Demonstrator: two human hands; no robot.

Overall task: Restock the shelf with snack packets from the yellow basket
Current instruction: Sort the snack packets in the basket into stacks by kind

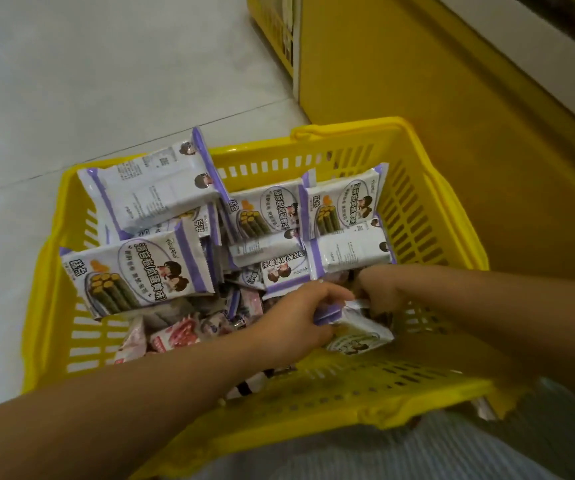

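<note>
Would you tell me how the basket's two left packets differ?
The farther packet shows its text side; the nearer packet shows its front with pictured rolls. The farther packet sits in the basket's back corner, the nearer packet by its left wall. Both are white with purple ends.

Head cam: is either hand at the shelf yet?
No, the left hand and right hand are both down inside the yellow basket, holding a white-and-purple packet.
</note>
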